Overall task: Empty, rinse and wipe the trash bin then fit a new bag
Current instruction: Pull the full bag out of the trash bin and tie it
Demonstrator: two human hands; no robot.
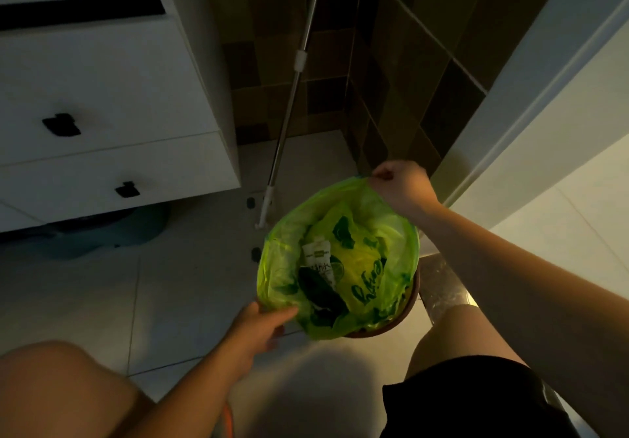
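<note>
A round trash bin (400, 318) stands on the tiled floor between my knees, lined with a bright green plastic bag (286, 260). Inside lie a white wrapper (318, 257), a dark item (321, 293) and a crumpled green printed bag (360, 257). My right hand (400, 187) grips the bag's far rim and holds it raised above the bin. My left hand (263, 325) pinches the bag's near-left edge at the bin's rim. Only a brown sliver of the bin shows at the lower right.
A white drawer cabinet (102, 97) with black handles hangs at the left. A mop pole (289, 107) leans in the tiled corner behind the bin. A white door frame (531, 97) runs along the right. A dark teal thing (112, 230) lies under the cabinet.
</note>
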